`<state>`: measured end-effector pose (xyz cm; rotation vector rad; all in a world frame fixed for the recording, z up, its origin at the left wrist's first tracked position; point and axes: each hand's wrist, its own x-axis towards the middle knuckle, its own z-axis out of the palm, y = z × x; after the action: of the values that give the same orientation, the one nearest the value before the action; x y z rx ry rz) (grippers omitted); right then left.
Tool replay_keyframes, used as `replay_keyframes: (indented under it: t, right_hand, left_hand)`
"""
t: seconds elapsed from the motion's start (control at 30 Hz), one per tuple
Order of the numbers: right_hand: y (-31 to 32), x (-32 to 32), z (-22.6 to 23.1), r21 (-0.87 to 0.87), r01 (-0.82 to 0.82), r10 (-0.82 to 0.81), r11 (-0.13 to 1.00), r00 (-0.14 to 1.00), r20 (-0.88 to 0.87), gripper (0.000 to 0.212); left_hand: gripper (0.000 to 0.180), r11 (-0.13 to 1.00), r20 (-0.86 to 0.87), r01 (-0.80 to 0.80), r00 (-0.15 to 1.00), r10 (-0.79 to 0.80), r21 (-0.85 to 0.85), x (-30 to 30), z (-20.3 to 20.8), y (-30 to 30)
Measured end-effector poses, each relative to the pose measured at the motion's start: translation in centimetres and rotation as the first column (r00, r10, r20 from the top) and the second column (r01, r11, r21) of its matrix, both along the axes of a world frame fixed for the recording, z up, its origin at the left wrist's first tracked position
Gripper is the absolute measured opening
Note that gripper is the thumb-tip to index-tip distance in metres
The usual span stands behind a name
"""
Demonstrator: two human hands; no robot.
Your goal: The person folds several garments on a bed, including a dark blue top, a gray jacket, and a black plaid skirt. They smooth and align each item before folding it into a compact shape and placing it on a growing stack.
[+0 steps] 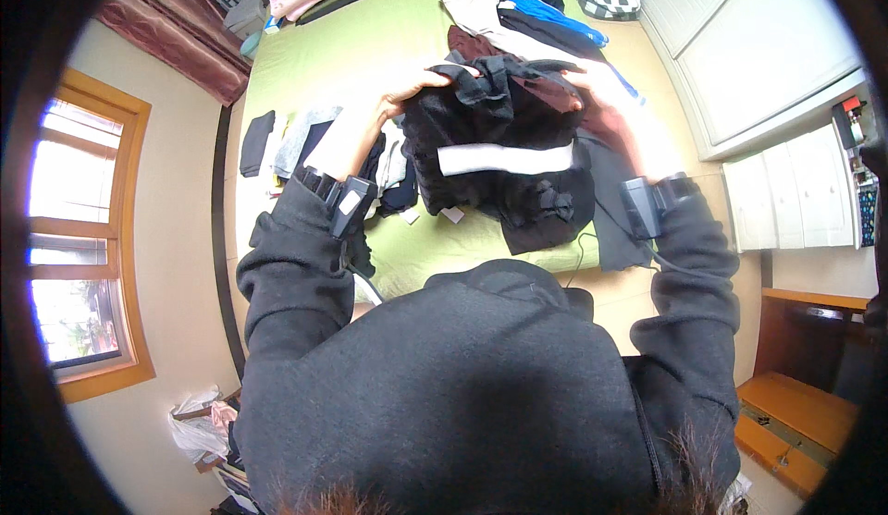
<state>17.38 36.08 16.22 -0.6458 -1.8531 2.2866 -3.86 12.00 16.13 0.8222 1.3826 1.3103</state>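
Over the green bed [305, 62], near its foot edge, both hands, the left hand [412, 85] and the right hand [592, 80], are clamped on a black garment [499, 145], apparently holding it spread for folding.

Black fuzzy garment [504, 145] with a white band across its middle, bunched and crumpled, lifted by its far edge above the green bed [314, 62]. Pinched at the left far corner by the left hand [407, 85], at the right by the right hand [597, 80]. Near hem drooping onto the bed's near edge.

Both hands raised (grips [416, 85] [592, 80] closed)
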Motion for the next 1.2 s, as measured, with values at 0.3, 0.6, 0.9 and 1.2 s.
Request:
replay_keyframes:
  t: [0.3, 0.6, 0.9, 1.2]
  right_hand:
    - [4.0, 0.8, -2.7, 0.842, -0.303, 0.001, 0.446, 0.941, 0.338, 0.028]
    - [-5.1, -2.6, -3.3, 0.348, -0.222, 0.157, 0.911, 0.966, 0.206, 0.037]
    - [-3.5, -3.1, -4.2, -0.004, 0.064, -0.062, 0.998, 0.96, -0.274, 0.02]
    - [-3.9, -4.8, -2.7, 0.578, 0.115, -0.118, 0.808, 0.992, -0.033, 0.034]
  left_hand:
    - [0.03, 0.97, 0.142, -0.217, 0.963, 0.231, -0.109, -2.3, -0.6, -0.8]
    - [0.026, 0.978, 0.228, -0.194, 0.951, 0.208, -0.081, -1.0, -1.0, 1.1]
    - [0.036, 0.962, 0.16, 0.076, 0.98, -0.121, 0.264, -1.3, -1.5, 0.6]
    - [0.044, 0.97, 0.09, 0.159, 0.98, -0.178, 0.183, 0.6, -0.1, 2.7]
